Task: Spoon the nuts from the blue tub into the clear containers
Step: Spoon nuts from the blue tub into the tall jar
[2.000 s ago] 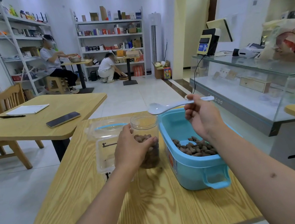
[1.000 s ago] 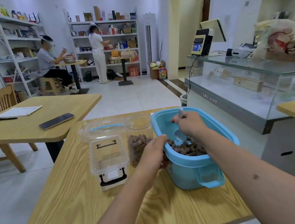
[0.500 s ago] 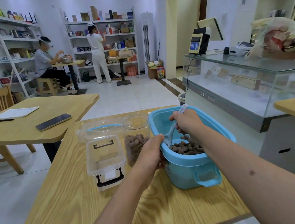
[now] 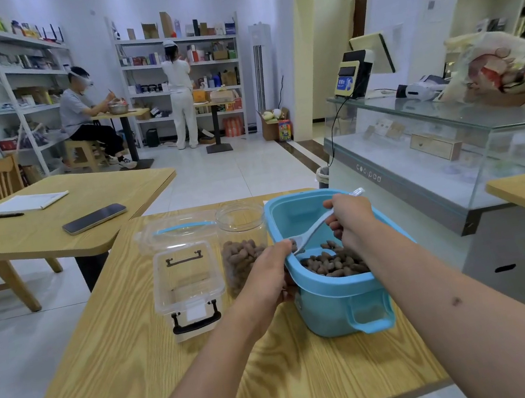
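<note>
The right hand point(image 4: 348, 219) grip holds the white spoon point(image 4: 311, 230) inside the blue tub point(image 4: 336, 294), while the left hand point(image 4: 267, 278) grip wraps the clear jar point(image 4: 241, 237).

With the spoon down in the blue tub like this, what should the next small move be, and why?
Probably lift the spoon with the right hand and carry it left to the open jar: its bowl sits low at the nuts in the tub, and the jar is only part full.

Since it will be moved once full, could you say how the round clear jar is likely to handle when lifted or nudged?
The clear jar looks tall and narrow, so a sideways nudge might tip it. It has no lid, so its nuts could spill. Smooth walls may feel slippery.
</note>
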